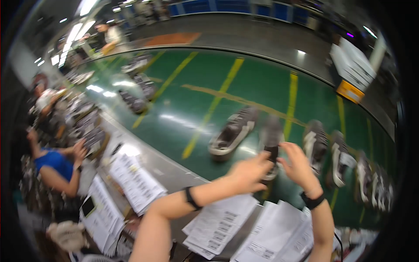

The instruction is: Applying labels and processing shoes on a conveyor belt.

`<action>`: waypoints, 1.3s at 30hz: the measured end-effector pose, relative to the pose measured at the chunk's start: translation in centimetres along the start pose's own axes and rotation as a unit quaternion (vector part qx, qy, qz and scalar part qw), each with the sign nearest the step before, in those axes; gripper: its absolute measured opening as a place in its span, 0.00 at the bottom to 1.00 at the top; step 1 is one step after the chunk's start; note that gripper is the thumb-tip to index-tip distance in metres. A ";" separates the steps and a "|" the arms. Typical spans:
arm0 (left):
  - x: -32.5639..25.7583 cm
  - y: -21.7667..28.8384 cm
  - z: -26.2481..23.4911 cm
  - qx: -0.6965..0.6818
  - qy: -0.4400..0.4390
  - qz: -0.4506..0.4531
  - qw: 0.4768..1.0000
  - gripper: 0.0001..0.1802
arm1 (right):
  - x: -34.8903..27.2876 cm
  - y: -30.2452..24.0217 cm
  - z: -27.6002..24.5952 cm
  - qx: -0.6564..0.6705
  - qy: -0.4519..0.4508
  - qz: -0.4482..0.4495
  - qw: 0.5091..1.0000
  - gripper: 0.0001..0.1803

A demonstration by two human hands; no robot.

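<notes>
On a green conveyor belt (244, 78) marked with yellow lines lie several grey and white shoes. My left hand (249, 171) and my right hand (297, 165) reach over the belt's near edge and both close around one grey shoe (271, 139) with a dark tongue. The picture is blurred, so the exact grip is unclear. Just left of it lies another grey and white shoe (232, 132). To the right lies one more shoe (315, 144), with several others beyond it. A dark band sits on each of my wrists.
Printed paper sheets (220, 222) lie on the grey ledge below my arms, and more sheets (134, 180) lie further left. A person in a blue top (54, 166) works at the left. White stacked boxes (353, 65) stand at the far right. More shoes (136, 94) lie up the belt.
</notes>
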State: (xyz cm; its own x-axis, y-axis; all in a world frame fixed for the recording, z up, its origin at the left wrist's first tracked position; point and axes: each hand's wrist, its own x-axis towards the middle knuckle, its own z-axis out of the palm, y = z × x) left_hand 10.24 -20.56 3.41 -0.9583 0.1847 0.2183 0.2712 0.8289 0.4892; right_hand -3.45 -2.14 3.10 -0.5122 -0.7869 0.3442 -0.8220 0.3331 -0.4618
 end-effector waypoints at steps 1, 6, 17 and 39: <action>0.6 0.0 2.0 -0.017 -0.041 -0.001 0.999 0.31 | 0.5 0.5 0.6 -0.011 0.005 0.000 1.000 0.25; 4.5 -0.1 8.8 0.031 -0.068 -0.047 0.996 0.18 | 1.2 1.5 1.2 -0.028 -0.033 0.030 0.999 0.24; 4.0 -0.4 9.3 0.004 -0.022 -0.066 0.998 0.19 | 1.3 3.8 4.5 -0.129 0.023 -0.076 0.988 0.27; 4.8 10.3 -0.8 -0.079 -0.184 0.033 0.979 0.12 | -3.1 -3.4 -5.7 0.090 -0.014 0.044 0.995 0.23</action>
State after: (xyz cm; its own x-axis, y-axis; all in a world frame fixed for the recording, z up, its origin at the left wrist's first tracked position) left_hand 8.53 -11.53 10.16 -0.8979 0.4372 -0.0518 0.3164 0.7227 0.6144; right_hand -0.54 2.16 8.27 -0.5704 -0.7740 0.2749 -0.7154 0.3038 -0.6292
